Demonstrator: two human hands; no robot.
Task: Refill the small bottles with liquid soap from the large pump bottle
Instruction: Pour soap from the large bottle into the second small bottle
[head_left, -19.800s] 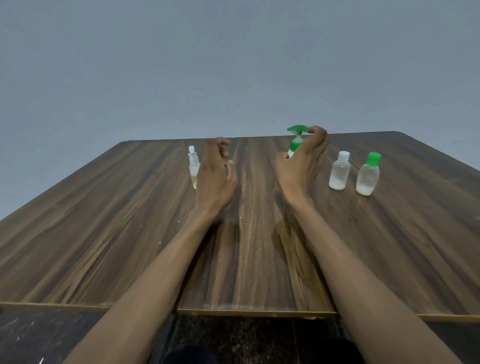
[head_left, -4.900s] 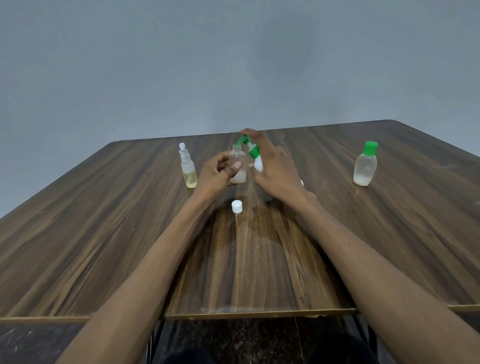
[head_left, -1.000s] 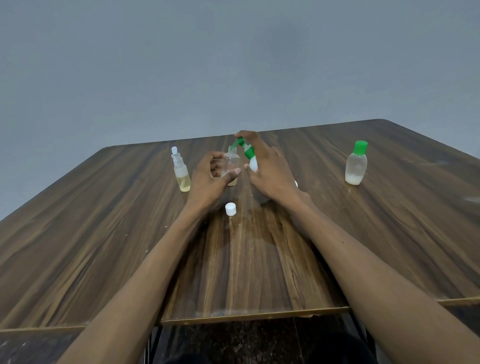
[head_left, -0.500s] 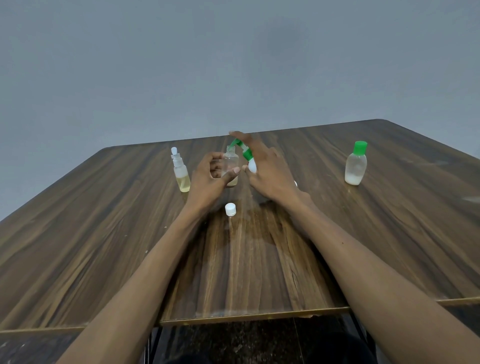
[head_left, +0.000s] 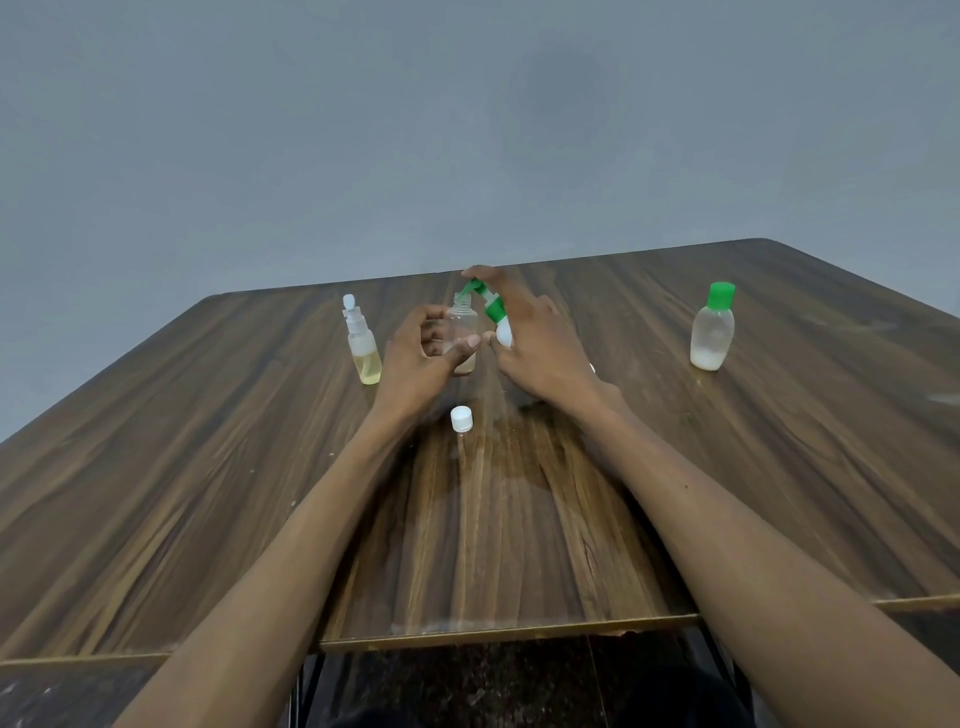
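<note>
A: Head view, hands?
B: I see my left hand (head_left: 415, 358) fingers curled round the uncapped small bottle (head_left: 462, 332), upright mid-bench toward the far edge. Right hand (head_left: 540, 338) grips the tilted pump bottle (head_left: 496, 317), nozzle at that bottle's mouth.
A: Rest?
B: White cap (head_left: 461, 419) just nearer me; spray bottle (head_left: 362, 343) left; green-capped bottle (head_left: 712, 327) toward the right edge.

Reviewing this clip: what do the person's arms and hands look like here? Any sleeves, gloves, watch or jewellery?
Both forearms are bare all the way to the bottom edge of the picture: no sleeves show. The left hand and right hand wear no gloves. No watch, bracelet or ring can be seen on either wrist or on the fingers that show. No markings stand out.
</note>
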